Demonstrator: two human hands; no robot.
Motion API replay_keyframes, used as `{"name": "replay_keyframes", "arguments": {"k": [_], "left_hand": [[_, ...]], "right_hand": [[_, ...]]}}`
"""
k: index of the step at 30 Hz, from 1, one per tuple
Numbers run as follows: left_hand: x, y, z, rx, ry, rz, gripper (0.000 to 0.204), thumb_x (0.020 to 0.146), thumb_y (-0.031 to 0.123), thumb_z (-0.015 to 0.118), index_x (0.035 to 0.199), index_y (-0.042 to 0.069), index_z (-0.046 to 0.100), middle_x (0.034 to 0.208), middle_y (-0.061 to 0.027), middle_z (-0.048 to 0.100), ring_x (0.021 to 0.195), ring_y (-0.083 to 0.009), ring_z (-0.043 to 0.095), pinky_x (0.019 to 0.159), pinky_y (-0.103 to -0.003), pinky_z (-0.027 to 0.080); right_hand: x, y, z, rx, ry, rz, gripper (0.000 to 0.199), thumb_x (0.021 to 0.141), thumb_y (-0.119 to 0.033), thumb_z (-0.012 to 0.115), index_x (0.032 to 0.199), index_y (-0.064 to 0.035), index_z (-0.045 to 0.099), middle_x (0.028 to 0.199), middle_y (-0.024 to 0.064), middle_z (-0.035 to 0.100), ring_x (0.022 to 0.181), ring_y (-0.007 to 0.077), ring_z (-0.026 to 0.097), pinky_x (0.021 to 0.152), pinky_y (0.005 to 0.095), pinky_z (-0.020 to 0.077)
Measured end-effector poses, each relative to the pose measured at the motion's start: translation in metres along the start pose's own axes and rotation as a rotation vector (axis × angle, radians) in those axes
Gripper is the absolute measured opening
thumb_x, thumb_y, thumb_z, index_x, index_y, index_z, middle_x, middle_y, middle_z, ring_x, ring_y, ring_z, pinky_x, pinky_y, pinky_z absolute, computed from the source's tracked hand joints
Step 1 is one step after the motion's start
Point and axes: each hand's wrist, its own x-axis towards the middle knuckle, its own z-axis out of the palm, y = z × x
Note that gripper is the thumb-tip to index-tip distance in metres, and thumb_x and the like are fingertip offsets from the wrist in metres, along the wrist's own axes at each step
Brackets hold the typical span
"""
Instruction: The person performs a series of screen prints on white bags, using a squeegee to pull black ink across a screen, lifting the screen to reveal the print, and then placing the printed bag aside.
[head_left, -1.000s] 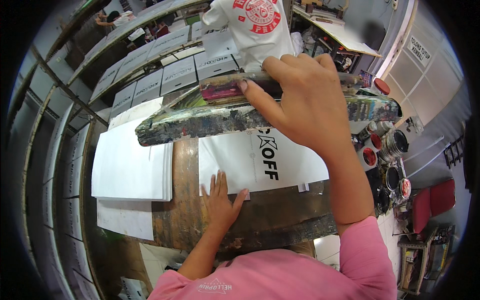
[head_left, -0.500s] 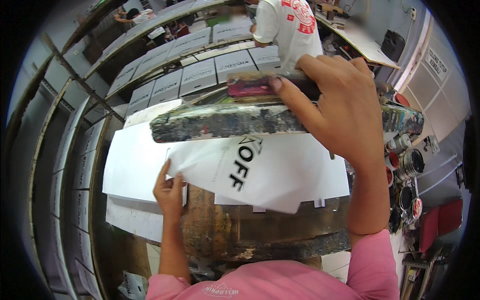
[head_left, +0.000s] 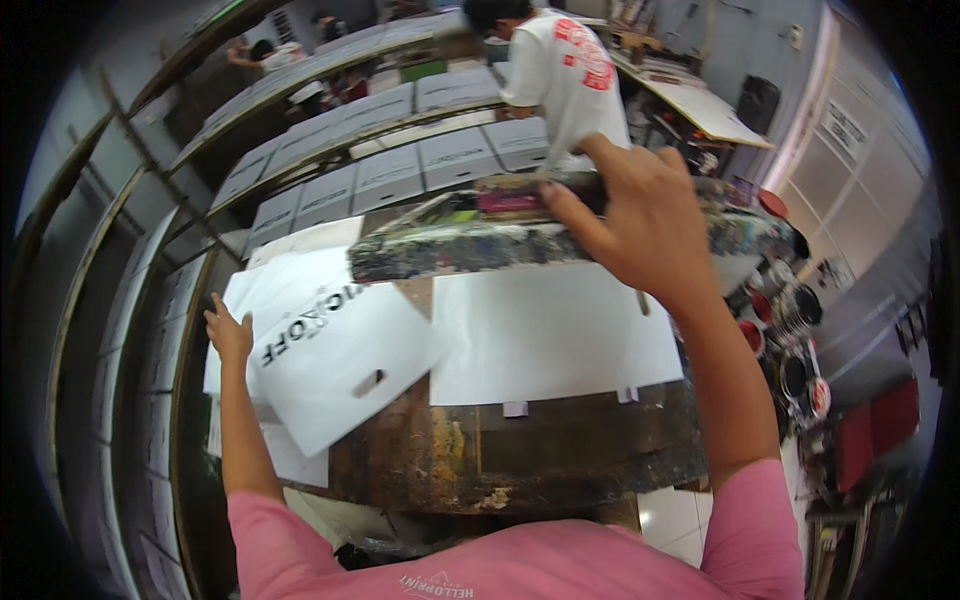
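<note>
My left hand pinches the left edge of a white, flat plastic bag with black lettering and a cut-out handle hole. The bag lies slantwise, partly over a stack of white sheets at the left. My right hand grips the raised, paint-crusted frame of a printing screen, with its thumb on the near side and its fingers over the top. Below the frame a blank white bag lies flat on the stained worktable.
Racks of printed white bags stand beyond the table, and more shelves rise at the left. A person in a white shirt bends over the racks. Paint cans and a red chair are at the right.
My left hand has moved left, drawing the printed bag off the table's middle onto the stack. The blank bag beneath is now uncovered. My right hand still holds the frame up.
</note>
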Motion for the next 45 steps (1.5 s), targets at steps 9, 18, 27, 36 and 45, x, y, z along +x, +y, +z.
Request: {"name": "replay_keyframes", "arguments": {"k": [9,18,27,36,45], "left_hand": [[-0.252,0.262,-0.192,-2.287,-1.046,-0.722,0.113,0.088,0.08,0.058,0.153,-0.007,0.027,0.15,-0.0299,0.047,0.143,-0.0415,0.047,0.122,-0.052,0.037],[-0.351,0.234,-0.098,-1.688,-1.164,-1.268,0.105,0.095,0.083,0.042,0.145,-0.01,0.034,0.142,-0.0331,0.049,0.136,-0.0446,0.052,0.116,-0.052,0.046],[-0.354,0.237,-0.087,-1.45,-1.052,-1.424,0.117,0.092,0.085,0.045,0.152,-0.011,0.018,0.136,-0.0366,0.049,0.13,-0.0485,0.056,0.108,-0.059,0.051],[-0.354,0.235,-0.088,-1.413,-1.06,-1.466,0.135,0.088,0.089,0.047,0.157,-0.013,-0.009,0.141,-0.0389,0.043,0.131,-0.0488,0.054,0.108,-0.057,0.051],[-0.358,0.235,-0.086,-1.583,-1.097,-1.266,0.114,0.088,0.091,0.042,0.142,-0.01,0.039,0.128,-0.0312,0.061,0.122,-0.0422,0.064,0.102,-0.049,0.055]], "right_hand": [[-0.11,-0.006,-0.002,0.017,-0.637,-0.078,0.053,0.092,-0.036,0.072,0.131,-0.0021,0.059,0.099,0.0157,0.066,0.098,0.0362,0.06,0.088,0.0462,0.0446],[-0.176,0.094,0.198,0.162,-0.47,-0.051,0.03,0.095,-0.022,0.067,0.124,-0.0168,0.064,0.109,0.0081,0.067,0.107,0.0319,0.061,0.091,0.0458,0.0481],[-0.099,0.161,0.343,0.021,-0.501,0.002,0.03,0.094,-0.042,0.068,0.11,-0.0167,0.068,0.103,0.0079,0.068,0.101,0.0317,0.064,0.083,0.0469,0.0542],[-0.16,0.105,0.283,0.052,-0.467,0.018,0.036,0.087,-0.047,0.075,0.101,-0.014,0.068,0.095,0.007,0.066,0.095,0.0303,0.065,0.074,0.0448,0.0569],[-0.252,0.005,0.135,0.181,-0.584,0.037,0.038,0.082,-0.035,0.081,0.108,-0.0101,0.068,0.094,0.0087,0.063,0.092,0.0313,0.063,0.076,0.0436,0.0555]]}}
